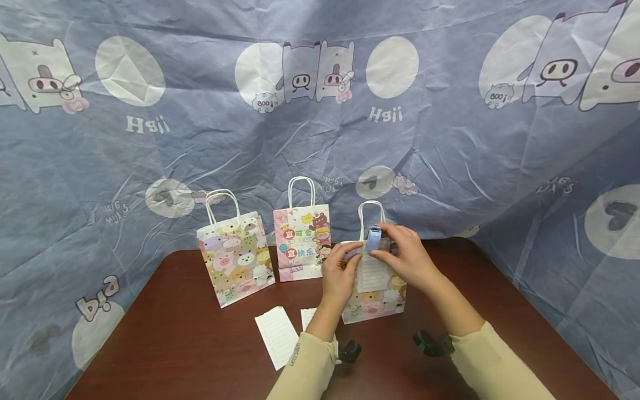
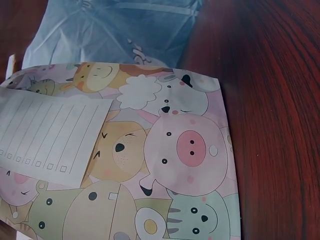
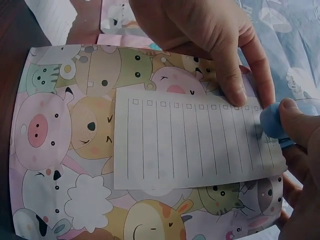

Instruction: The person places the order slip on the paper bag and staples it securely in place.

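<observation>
A lined paper slip [image 1: 372, 276] lies against the front of the right-hand animal-print bag [image 1: 370, 311], near its top edge. My right hand [image 1: 411, 256] holds a small blue stapler-like tool [image 1: 373, 240] at the slip's top. Beside it my left hand [image 1: 340, 275] pinches the slip and bag edge between thumb and fingers. In the right wrist view the left thumb presses on the slip [image 3: 195, 145], and the blue tool [image 3: 274, 121] overlaps the slip's end. The left wrist view shows the bag [image 2: 185, 150] and part of the slip [image 2: 50, 135], with little of the hand.
Another animal-print bag [image 1: 237, 258] stands at the left, and a pink and white bag [image 1: 301, 244] at the middle back. Two paper slips, one nearer the left [image 1: 278, 336] and one partly under my left forearm [image 1: 308, 316], lie on the brown table [image 1: 200, 344].
</observation>
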{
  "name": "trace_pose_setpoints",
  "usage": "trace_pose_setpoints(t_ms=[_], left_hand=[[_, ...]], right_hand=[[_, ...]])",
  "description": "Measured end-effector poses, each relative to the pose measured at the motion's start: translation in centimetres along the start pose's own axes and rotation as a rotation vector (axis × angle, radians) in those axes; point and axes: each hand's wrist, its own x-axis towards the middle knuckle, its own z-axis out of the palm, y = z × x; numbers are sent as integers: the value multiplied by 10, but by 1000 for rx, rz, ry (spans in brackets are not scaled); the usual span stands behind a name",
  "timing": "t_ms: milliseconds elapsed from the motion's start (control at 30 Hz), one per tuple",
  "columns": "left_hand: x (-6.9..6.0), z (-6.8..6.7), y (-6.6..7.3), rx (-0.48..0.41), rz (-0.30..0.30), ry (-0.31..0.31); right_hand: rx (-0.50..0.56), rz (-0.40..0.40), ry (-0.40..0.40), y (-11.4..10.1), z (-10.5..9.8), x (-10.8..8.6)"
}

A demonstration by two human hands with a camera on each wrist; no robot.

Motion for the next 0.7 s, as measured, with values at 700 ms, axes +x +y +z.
trace_pose_setpoints(t_ms=[700], left_hand=[[-3, 2, 0, 27, 47, 21]], right_hand=[[-41, -41, -208, -2, -18, 9]])
